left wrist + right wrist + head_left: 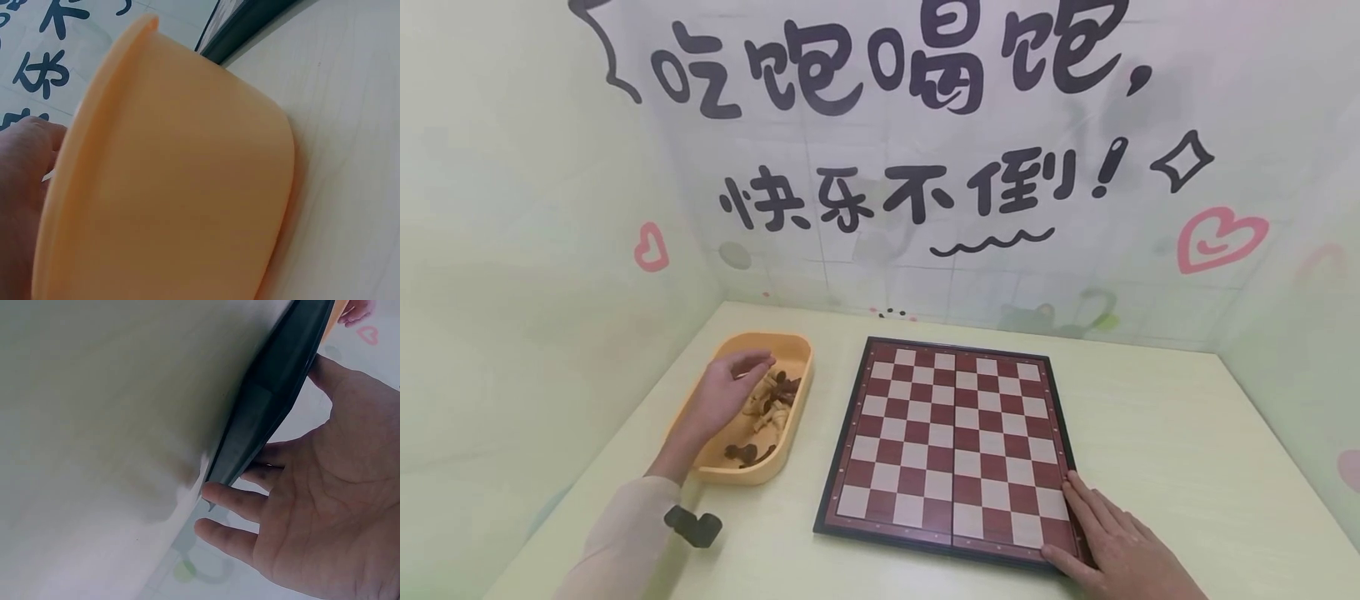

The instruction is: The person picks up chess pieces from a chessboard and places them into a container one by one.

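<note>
A red-and-white chessboard [951, 442] with a dark rim lies flat on the table, a seam down its middle. My right hand [1120, 533] rests against its near right corner. The fingers [234, 501] touch the board's dark side [262, 400] and the thumb reaches over the corner. To the left stands an orange bin [760, 477] with dark and cream chess pieces [772, 404] inside. My left hand [733, 392] is over the bin, fingers loosely bent; no piece shows in it. In the left wrist view, the bin's wall [181, 169] hides part of that hand.
A pale table [1165, 433] carries the board and bin. White wall sheets with black lettering [850, 200] and pink hearts [1221, 240] surround it at the back and sides. A small black device [694, 527] sits at the left wrist.
</note>
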Demonstrator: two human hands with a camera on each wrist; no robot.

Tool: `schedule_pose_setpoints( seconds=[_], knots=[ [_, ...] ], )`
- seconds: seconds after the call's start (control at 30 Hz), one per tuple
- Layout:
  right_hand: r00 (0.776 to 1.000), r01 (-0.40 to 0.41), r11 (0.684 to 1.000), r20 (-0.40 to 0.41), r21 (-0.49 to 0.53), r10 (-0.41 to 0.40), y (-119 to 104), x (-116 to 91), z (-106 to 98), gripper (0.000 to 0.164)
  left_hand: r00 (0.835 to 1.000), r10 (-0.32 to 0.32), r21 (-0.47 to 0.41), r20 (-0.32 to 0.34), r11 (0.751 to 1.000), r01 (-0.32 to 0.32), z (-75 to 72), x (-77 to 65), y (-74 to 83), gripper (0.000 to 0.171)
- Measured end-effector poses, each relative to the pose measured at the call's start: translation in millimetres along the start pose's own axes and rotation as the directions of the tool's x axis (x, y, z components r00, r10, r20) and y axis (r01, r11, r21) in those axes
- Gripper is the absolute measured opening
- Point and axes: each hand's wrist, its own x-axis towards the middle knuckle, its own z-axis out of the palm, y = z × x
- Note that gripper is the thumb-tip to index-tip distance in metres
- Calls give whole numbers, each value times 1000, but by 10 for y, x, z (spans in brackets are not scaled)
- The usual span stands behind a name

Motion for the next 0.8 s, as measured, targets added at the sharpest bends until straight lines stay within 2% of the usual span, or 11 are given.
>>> schedule_pose_setpoints(
  seconds=[0.2,0.33,0.5,0.6,0.8],
  knots=[
    [999,27,1000,-42,-9,-27,2,14,13,96,1000,13,-40,12,999,-13,31,3,39,37],
    [999,30,1000,-27,3,-29,16,19,-7,97,999,39,-83,10,996,-38,60,-6,109,36],
    [999,48,998,-11,27,-48,51,26,-78,94,998,69,-84,11,994,-68,96,-28,187,34],
    [997,75,997,-38,25,-74,64,43,-125,87,997,75,-62,18,995,-74,136,-52,243,33],
    [977,120,992,-183,25,-113,14,38,-236,65,996,81,-11,26,997,-81,215,-119,418,31]
  ],
)
